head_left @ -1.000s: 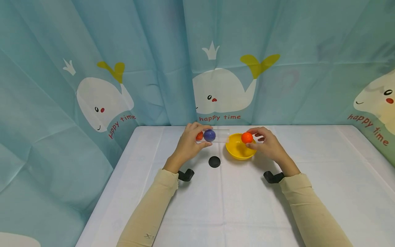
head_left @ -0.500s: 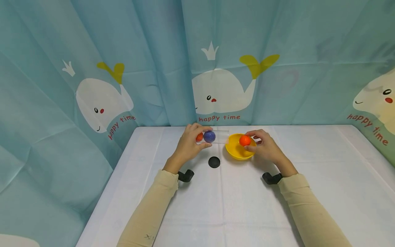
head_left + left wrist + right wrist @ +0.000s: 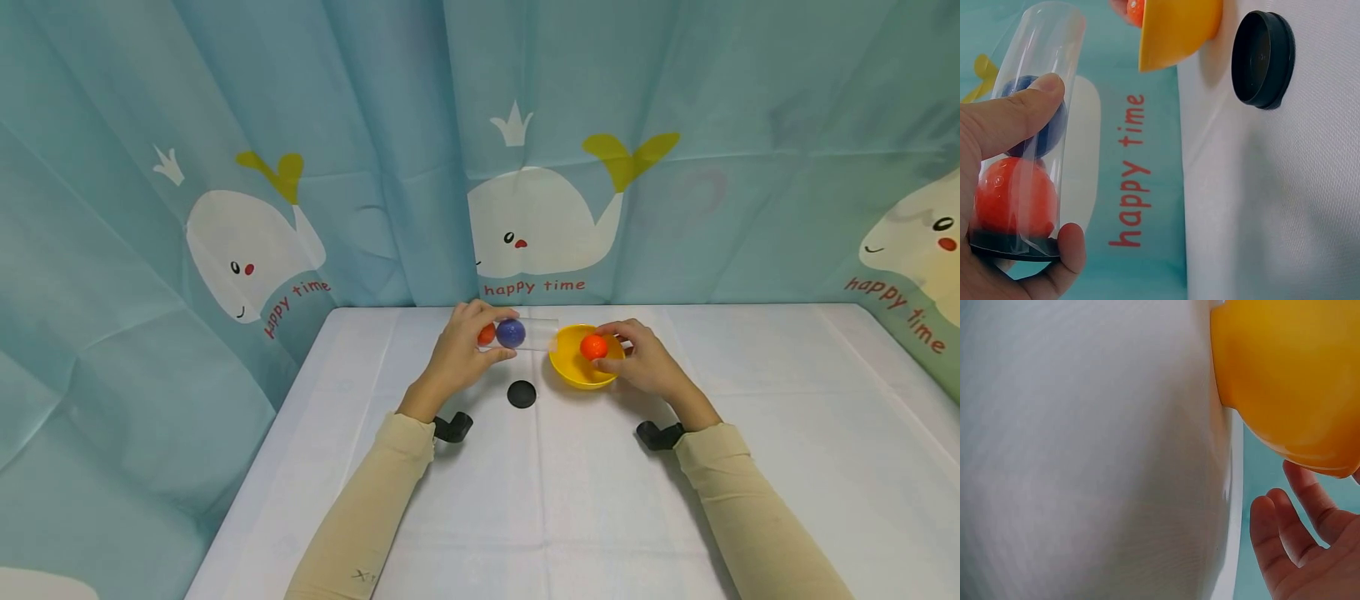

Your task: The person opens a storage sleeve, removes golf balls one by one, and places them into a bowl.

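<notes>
My left hand (image 3: pixel 461 346) grips a clear plastic tube (image 3: pixel 542 334), lying sideways in the head view with its uncapped end toward the bowl. Inside it are a blue ball (image 3: pixel 511 333) and, behind that, an orange-red ball (image 3: pixel 1016 197) against the black cap (image 3: pixel 1013 245) at the tube's end. My right hand (image 3: pixel 648 360) pinches a bright orange ball (image 3: pixel 594 347) between thumb and fingers, low over the yellow bowl (image 3: pixel 577 377). In the right wrist view the bowl's wall hides that ball, and several fingers (image 3: pixel 1267 531) show beyond the rim.
A loose black cap (image 3: pixel 521 394) lies on the white tablecloth (image 3: pixel 480 500), in front of the tube and left of the bowl. Behind the table's far edge hangs a blue curtain (image 3: pixel 405 167) printed with whales.
My right hand has lowered the orange ball toward the bowl and moved slightly left. The left hand holds the tube in nearly the same place.
</notes>
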Demonstrator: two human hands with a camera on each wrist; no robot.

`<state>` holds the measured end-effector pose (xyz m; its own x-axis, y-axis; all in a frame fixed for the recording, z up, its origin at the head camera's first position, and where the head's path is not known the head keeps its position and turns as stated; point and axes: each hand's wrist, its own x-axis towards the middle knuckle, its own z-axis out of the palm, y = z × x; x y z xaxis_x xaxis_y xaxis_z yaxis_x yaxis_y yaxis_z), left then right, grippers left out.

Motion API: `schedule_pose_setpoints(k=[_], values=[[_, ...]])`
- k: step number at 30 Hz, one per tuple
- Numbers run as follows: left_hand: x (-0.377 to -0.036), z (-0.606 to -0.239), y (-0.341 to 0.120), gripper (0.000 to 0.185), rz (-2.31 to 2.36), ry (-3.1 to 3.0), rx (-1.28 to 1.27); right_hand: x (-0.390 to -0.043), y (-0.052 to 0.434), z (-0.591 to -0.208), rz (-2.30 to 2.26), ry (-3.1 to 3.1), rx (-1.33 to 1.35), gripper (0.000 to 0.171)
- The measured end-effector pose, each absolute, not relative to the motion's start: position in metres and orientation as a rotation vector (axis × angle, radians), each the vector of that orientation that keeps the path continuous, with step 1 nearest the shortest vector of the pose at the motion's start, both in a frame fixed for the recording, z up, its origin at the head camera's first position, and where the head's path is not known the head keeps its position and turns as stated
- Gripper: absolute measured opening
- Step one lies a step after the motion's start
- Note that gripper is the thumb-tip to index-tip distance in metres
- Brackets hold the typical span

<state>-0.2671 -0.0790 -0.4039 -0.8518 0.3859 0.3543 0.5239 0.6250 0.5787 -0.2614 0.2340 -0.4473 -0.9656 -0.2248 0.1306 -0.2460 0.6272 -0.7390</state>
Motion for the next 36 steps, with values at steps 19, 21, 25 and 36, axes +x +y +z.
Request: schedule_pose_setpoints(k=[19, 21, 25, 36], values=[[-0.266, -0.404, -0.08, 0.05, -1.023, -2.656, -0.75, -0.261, 0.237, -0.439, 1.427, -2.786, 0.277, 0.034], [-0.266, -0.404, -0.08, 0.05, -1.018, -2.659, -0.752, -0.261, 0.237, -0.437, 1.434, -2.784, 0.274, 0.034], [-0.266, -0.404, -0.08, 0.05, -1.01, -2.662, -0.758, -0.26, 0.238, -0.434, 1.441, -2.777, 0.266, 0.033], [-0.266, -0.402, -0.08, 0.051, -0.98, -2.656, -0.775, -0.261, 0.238, -0.428, 1.398, -2.718, 0.245, 0.035]])
